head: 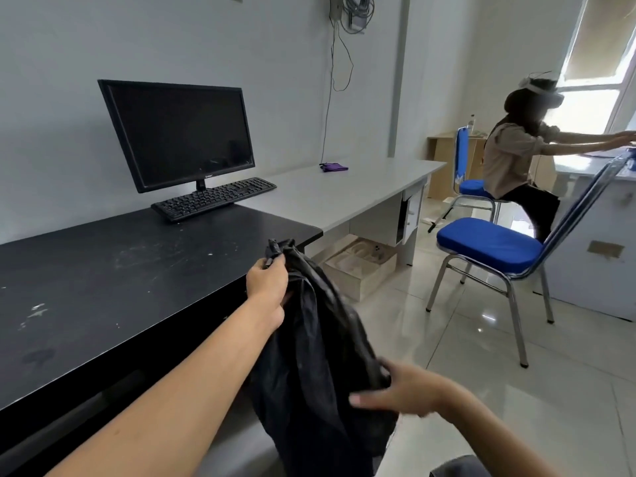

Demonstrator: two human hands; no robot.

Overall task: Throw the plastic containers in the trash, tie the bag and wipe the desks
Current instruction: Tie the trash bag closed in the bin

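Trash bag [309, 356]: left hand [266, 284] clamped on gathered neck; right hand [395, 390], blurred, at its side, grip unclear. Surface [103, 287] left of hands.

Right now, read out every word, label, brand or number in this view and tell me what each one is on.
No text here can be read.
Monitor: a small logo on the bottom bezel, too small and blurred to read.
Keyboard: the key legends are too small to read.
Far blue chair: a white mark low on its back, too blurred to read.
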